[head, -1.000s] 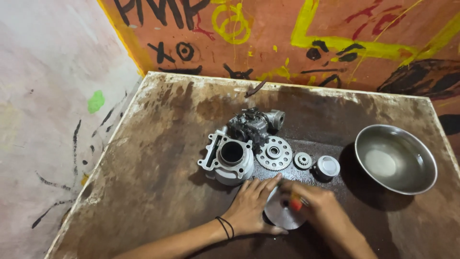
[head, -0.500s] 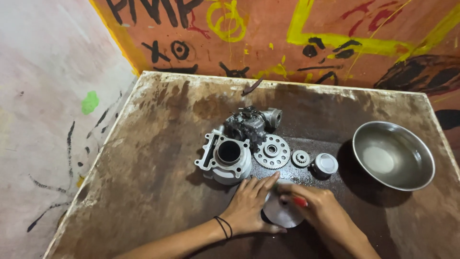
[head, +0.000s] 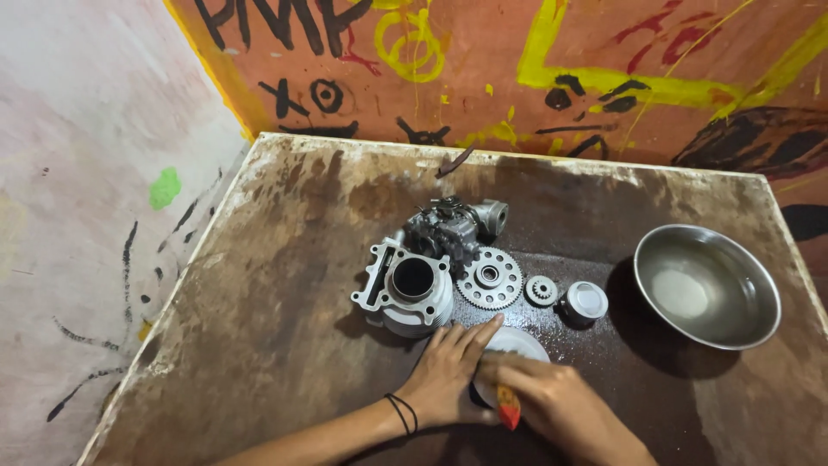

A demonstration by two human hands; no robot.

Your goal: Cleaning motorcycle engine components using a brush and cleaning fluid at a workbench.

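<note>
My left hand (head: 447, 373) lies flat on the worktop with its fingers against the left edge of a round silver metal cover (head: 516, 343). My right hand (head: 552, 399) rests on the near side of that cover and grips a small tool with a red-orange handle (head: 509, 407). Most of the cover is hidden under both hands. Just beyond my fingers stand a finned engine cylinder (head: 405, 289), a large toothed gear (head: 490, 278), a small gear (head: 542, 290) and a piston (head: 585, 302).
A dark carburettor-like part (head: 450, 228) sits behind the cylinder. A steel bowl (head: 705, 286) with a little liquid stands at the right. The stained brown worktop (head: 276, 285) is bounded by painted walls at the back and left.
My right hand has slid left across the cover, so the red-handled tool now sits lower and closer to my left wrist. The view has shifted slightly.
</note>
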